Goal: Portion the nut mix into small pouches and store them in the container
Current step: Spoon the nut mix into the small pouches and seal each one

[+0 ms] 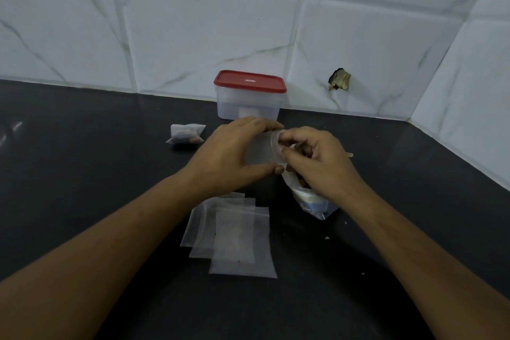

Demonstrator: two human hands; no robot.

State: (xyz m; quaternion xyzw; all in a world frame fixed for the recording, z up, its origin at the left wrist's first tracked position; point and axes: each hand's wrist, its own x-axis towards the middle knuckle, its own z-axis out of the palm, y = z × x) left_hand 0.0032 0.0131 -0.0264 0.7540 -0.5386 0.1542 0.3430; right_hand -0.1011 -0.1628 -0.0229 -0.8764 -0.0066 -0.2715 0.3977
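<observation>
The left grip pinches a small translucent plastic pouch and the right grip pinches its mouth apart, directly over the clear plastic bag of nut mix on the black bench, probably so stray nuts drop back in.

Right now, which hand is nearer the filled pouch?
Left. The left hand is just right of the filled pouch; the right hand is farther right, past the left.
</observation>
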